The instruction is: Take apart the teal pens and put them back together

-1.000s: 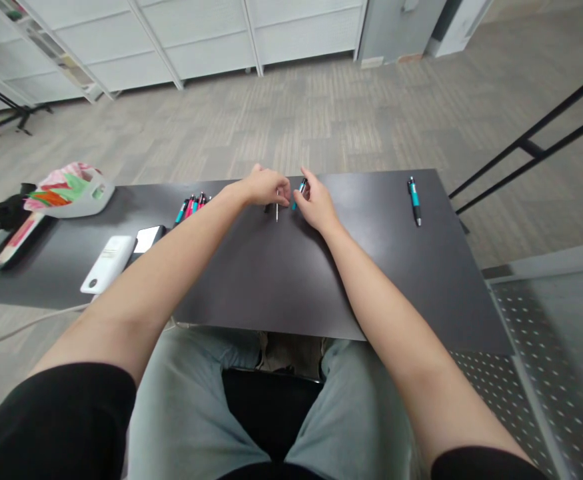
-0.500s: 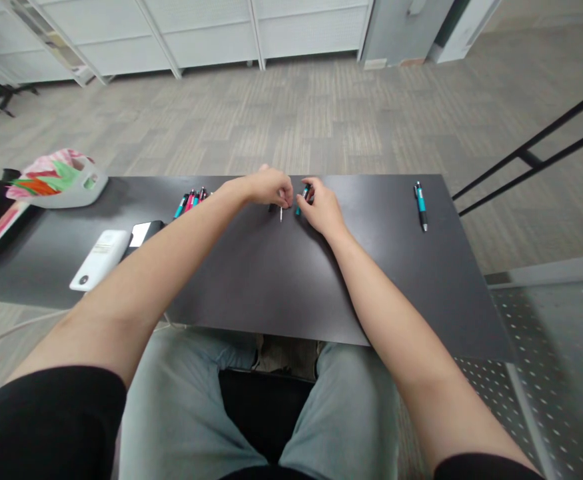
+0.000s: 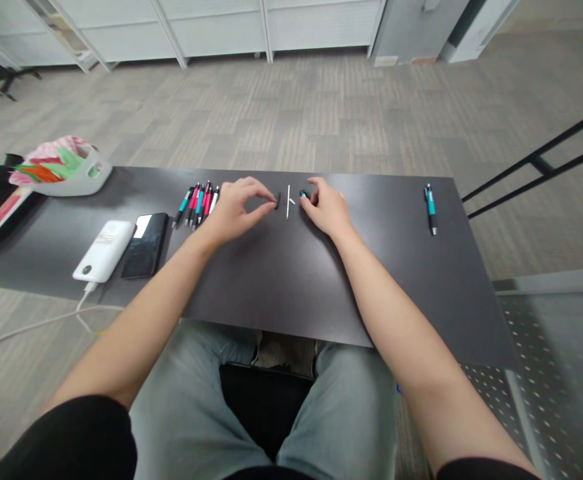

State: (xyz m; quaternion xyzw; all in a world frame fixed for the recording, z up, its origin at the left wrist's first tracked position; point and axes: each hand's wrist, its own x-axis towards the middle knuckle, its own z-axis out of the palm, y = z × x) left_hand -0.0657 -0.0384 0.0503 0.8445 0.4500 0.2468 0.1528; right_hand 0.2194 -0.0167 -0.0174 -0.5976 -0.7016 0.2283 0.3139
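Head view shows the person's two bare hands above the far half of a dark table, working over small pieces that look like parts of a pen. The left hand has thumb and forefinger brought to a narrow grip at a short black piece; whether they pinch it or only rest beside it cannot be told. The right hand has its thumb and forefinger closed around a dark pen part, mostly hidden by the fingers. Between the hands a thin pale rod lies on the table, pointing near to far, with a tiny light bit just to its right.

To the left lies a bunch of pens; well apart to the right lies a single teal and black pen.

The step in hand seems to be handling the separated parts of one pen; whether apart or together is unclear. The next move probably calls for a fine fingertip pinch on the slim rod, with the right hand steadying its part.
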